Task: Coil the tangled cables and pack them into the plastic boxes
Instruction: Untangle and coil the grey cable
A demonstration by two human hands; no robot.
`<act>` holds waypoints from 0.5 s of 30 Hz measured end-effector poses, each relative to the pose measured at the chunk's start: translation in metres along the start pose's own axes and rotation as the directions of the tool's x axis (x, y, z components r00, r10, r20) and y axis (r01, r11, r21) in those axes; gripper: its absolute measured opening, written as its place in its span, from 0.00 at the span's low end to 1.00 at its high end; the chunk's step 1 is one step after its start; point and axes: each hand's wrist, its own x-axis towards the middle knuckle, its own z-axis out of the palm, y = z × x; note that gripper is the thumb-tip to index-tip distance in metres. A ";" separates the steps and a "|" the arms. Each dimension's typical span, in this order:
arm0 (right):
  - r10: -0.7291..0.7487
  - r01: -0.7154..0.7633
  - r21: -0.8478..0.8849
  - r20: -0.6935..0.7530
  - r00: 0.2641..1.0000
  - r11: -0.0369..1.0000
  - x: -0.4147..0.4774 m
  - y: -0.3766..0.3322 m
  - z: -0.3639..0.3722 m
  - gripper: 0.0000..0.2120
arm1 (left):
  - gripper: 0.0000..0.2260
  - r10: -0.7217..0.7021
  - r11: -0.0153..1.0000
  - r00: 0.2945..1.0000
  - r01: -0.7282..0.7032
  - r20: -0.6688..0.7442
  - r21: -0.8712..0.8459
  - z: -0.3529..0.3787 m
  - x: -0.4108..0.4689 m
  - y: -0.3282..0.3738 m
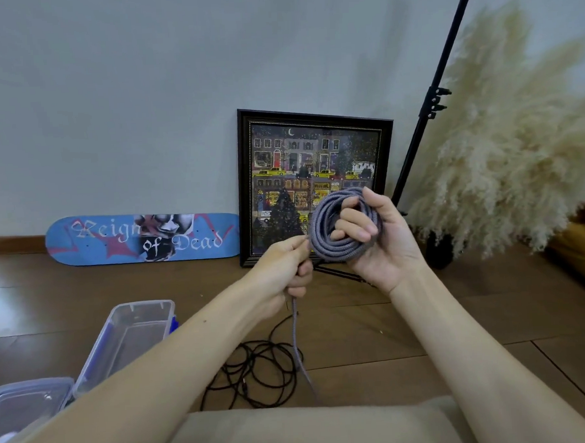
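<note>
Far left of the framed picture [315, 172] and much lower, at the very edge: a clear plastic box with a lid on [26, 401]. Just beside that box, a bit closer to the picture: an open plastic box [134, 334] with blue clips, open at the top, on the wooden floor [459, 321]. Left of the picture, against the wall: a blue skateboard deck [143, 237], standing on its long edge. Below the picture, on the floor: a messy black cable [255, 375] in loose loops. Above that mess, in front of the picture's bottom left corner: the left hand [287, 272], fingers curled tight round a grey braided cable [320, 226], loose tail hanging down toward the black loops. In front of the picture's bottom right part: most of the grey cable, wound into a neat round ring. Holding that ring up in the air: the right hand [376, 237], fingers poked through the middle, thumb round the outside. Right of the picture: a black stand pole [428, 119], slanting up the wall. Further right still: a big fluffy bunch of cream pampas grass [517, 141].
</note>
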 end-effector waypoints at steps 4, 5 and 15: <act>-0.120 0.103 -0.260 -0.049 0.992 0.960 0.000 0.013 0.013 0.05 | 0.09 -0.057 0.977 0.998 0.062 -0.032 0.205 0.003 -0.002 -0.003; -0.154 0.120 -0.331 -0.079 0.985 0.936 0.002 0.017 0.015 0.05 | 0.10 -0.094 0.970 0.995 0.098 -0.027 0.224 0.005 -0.004 -0.005; -0.349 -0.151 -0.970 -0.211 0.913 0.193 0.015 0.023 -0.004 0.10 | 0.10 -0.018 0.805 0.996 -0.036 0.086 0.592 0.004 -0.009 0.001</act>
